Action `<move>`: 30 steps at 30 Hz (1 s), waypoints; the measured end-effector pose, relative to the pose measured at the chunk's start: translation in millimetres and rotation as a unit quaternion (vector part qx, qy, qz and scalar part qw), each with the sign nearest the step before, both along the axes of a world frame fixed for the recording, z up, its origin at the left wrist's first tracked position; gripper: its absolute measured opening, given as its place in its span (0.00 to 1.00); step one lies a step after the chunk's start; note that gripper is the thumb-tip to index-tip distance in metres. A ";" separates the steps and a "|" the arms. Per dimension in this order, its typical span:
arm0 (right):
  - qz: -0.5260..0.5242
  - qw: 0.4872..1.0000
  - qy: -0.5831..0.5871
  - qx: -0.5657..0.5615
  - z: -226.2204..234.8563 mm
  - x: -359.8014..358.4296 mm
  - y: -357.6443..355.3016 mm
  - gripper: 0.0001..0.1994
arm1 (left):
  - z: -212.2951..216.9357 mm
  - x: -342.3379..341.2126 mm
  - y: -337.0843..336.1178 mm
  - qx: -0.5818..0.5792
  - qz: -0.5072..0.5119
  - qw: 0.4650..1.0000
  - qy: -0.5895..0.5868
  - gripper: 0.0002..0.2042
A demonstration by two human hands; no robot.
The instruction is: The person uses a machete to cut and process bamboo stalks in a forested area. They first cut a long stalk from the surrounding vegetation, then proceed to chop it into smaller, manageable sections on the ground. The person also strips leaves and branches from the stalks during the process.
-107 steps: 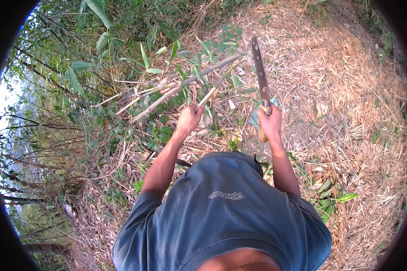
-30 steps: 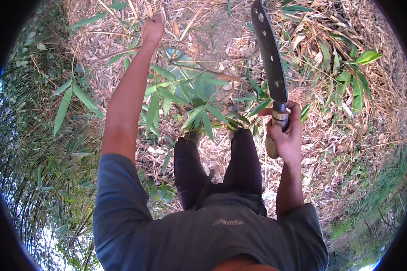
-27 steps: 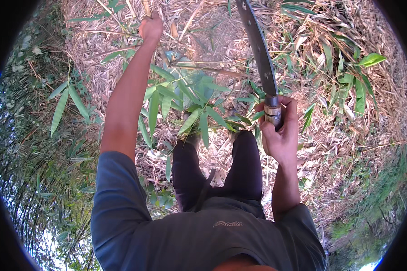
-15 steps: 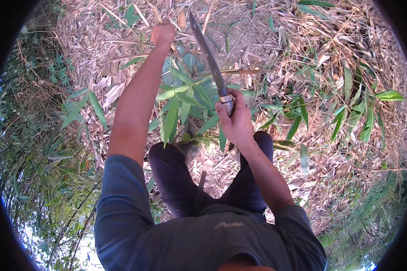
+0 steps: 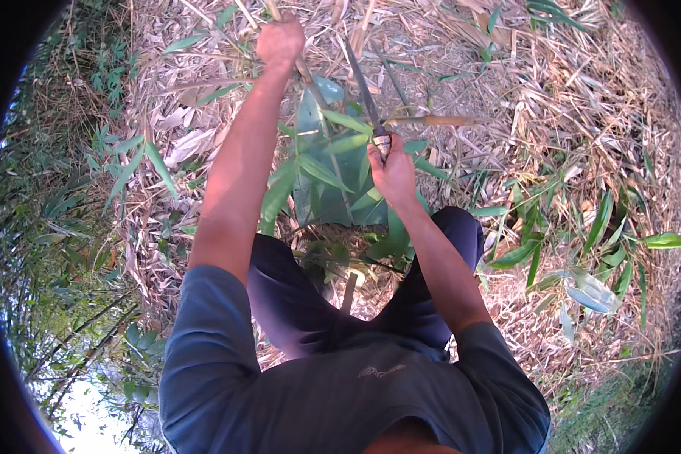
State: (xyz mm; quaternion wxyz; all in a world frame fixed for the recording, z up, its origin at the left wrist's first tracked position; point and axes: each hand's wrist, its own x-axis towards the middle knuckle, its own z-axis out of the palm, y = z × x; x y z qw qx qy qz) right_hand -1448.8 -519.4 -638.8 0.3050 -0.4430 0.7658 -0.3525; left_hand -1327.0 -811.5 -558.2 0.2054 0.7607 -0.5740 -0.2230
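My left hand (image 5: 281, 42) is stretched out far ahead, its fingers wrapped round a thin bamboo stem (image 5: 304, 69). From that fist the stem slants down toward me, with long green leaves (image 5: 321, 171) hanging off it above my knees. My right hand (image 5: 393, 172) grips a long-bladed machete (image 5: 365, 87) by its handle. The dark blade points up and slightly left, and its tip lies to the right of my left hand. Beneath the stem lies a bluish-green sheet-like piece (image 5: 348, 178); whether it is a big leaf or plastic I cannot tell.
Dry bamboo litter (image 5: 461, 83) covers the ground. A cut brownish stick (image 5: 439, 120) lies right of the blade. Green leafy sprigs (image 5: 533, 234) are on the right, and dense undergrowth (image 5: 60, 204) is on the left. My bent knees (image 5: 458, 231) frame the near side.
My left hand has shifted slightly up and right with the stem. The machete has moved a little right and is seen more edge-on. The hanging leaves have swung to the right.
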 end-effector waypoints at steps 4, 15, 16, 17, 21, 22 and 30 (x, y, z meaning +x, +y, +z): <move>0.018 0.999 0.042 0.011 -43.1 12.2 -4.6 0.21 | 2.5 11.2 31.2 -0.046 -0.054 0.997 0.034 0.31; 0.051 0.991 0.101 0.067 -120.2 67.5 9.3 0.19 | -49.4 69.5 25.8 -0.265 -0.122 0.954 -0.073 0.22; 0.050 0.991 0.113 0.051 -144.7 65.9 13.1 0.19 | -45.0 65.7 30.3 -0.257 -0.118 0.956 -0.074 0.22; 0.046 0.990 0.126 0.034 -174.0 62.0 15.9 0.20 | -35.3 55.4 37.8 -0.252 -0.116 0.958 -0.073 0.22; 0.036 0.997 0.064 -0.022 -208.1 64.7 19.1 0.23 | -28.1 65.4 57.5 -0.303 -0.120 0.945 -0.012 0.18; 0.046 0.997 0.060 0.014 -208.7 61.3 20.8 0.22 | -23.9 69.5 65.8 -0.330 -0.116 0.936 0.035 0.17; 0.064 0.997 0.034 -0.030 -209.3 42.8 21.3 0.16 | -3.8 96.2 93.4 -0.294 -0.172 0.911 0.235 0.14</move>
